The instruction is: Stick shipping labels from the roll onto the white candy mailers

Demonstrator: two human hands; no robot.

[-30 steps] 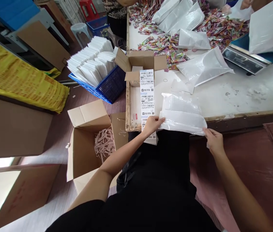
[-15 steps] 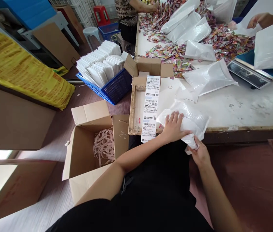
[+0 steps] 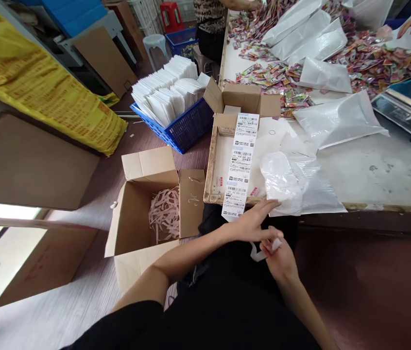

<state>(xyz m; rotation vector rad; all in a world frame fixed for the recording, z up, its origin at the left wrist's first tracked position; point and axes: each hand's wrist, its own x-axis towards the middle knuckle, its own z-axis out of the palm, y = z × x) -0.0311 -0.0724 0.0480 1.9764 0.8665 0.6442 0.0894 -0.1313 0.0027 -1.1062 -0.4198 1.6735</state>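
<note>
Head view: the white mailer lies at the tabletop's near edge, by its left corner, long axis roughly along that edge, bulging end leftward. Left hand, fingers spread, touches it; right hand pinches a white strip.

head-worn camera, looking forward and steeply down, hands close below

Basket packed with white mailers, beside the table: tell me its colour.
The basket is blue, seen best in the head view.
</note>
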